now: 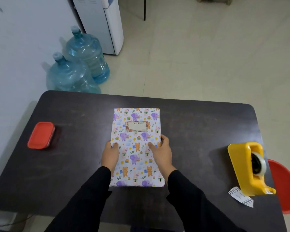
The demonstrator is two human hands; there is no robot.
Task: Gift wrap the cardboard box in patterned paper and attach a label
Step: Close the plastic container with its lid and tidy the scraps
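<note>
Lidded red container (41,135), mid-left: contents hidden. Box (136,166) lengthwise up-frame, label (136,126) near top. Left hand (110,154) and right hand (161,153) clasp its sides.

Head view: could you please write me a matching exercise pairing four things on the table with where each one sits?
Things: 1 wrapped box; 2 label; 3 tape dispenser; 4 red-lidded container.
Places: A left side of the table; B on the box's top face; C right side of the table; D middle of the table.
Pairs: 1-D, 2-B, 3-C, 4-A.
</note>
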